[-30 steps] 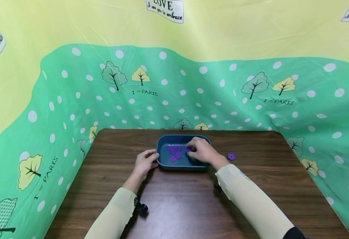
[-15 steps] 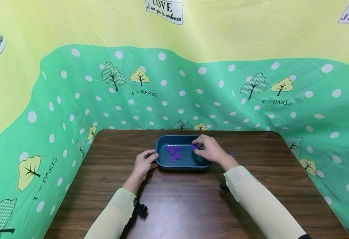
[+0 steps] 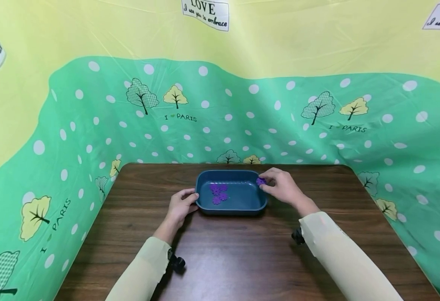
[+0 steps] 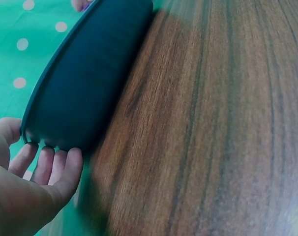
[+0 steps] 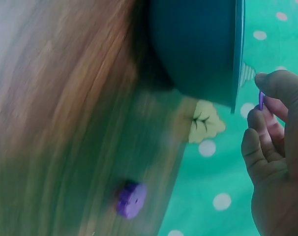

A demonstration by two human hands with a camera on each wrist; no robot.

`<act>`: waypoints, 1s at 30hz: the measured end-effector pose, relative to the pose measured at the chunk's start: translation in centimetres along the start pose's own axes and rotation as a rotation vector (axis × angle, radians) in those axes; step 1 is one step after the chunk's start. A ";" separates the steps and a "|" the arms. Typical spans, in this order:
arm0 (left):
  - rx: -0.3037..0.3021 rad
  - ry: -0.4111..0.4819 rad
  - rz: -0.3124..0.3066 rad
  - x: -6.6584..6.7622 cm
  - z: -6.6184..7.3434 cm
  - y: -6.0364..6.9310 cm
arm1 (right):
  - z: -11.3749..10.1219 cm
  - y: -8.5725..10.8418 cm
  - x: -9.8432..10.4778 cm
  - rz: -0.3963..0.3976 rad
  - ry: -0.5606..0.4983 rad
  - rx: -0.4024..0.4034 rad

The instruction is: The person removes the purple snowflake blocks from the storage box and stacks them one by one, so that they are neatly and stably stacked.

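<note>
On desk (image 3: 223, 251), blue tray (image 3: 242, 198) — purple flower (image 3: 261, 181) pinched in right grip (image 3: 282, 186), just beside tray's right rim. Left grip (image 3: 180, 205) holds tray's left end. Flower cluster (image 3: 223, 196) inside tray; another flower (image 5: 133, 200) on desk, beyond right end.

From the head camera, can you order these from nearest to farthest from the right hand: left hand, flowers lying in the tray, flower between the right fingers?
From the right hand:
1. Held flower: at its fingertips, by the tray's right end.
2. Loose flowers: in the tray's left half.
3. Left hand: at the tray's left end.
</note>
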State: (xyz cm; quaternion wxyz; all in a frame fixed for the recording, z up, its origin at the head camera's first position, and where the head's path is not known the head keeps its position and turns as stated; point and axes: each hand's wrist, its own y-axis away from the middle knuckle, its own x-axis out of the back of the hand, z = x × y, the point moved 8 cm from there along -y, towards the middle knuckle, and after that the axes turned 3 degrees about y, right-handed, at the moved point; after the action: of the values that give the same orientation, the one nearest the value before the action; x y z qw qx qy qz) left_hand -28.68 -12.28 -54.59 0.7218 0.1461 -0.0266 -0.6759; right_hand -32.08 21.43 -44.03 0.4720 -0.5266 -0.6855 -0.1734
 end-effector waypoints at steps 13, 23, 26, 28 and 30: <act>0.001 -0.002 -0.005 0.0 0.0 0.0 | 4.3 2.9 2.1 0.092 0.052 -0.045; 0.006 0.002 0.013 0.2 0.0 0.0 | 8.0 5.4 2.5 0.104 0.096 -0.133; 0.008 0.002 0.013 0.2 -0.1 0.0 | 8.8 6.1 2.5 0.098 0.114 -0.156; 0.011 0.006 0.013 0.2 -0.1 0.0 | 9.3 6.5 2.4 0.083 0.118 -0.175; 0.011 0.010 0.013 0.2 -0.1 0.0 | 9.7 6.9 2.3 0.066 0.112 -0.191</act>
State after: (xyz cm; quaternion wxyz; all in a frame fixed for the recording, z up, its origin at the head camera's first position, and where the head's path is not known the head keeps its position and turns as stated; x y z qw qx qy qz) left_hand -28.60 -12.47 -54.76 0.7254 0.1532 -0.0276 -0.6705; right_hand -30.47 32.52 -48.71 0.4626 -0.5808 -0.6208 -0.2516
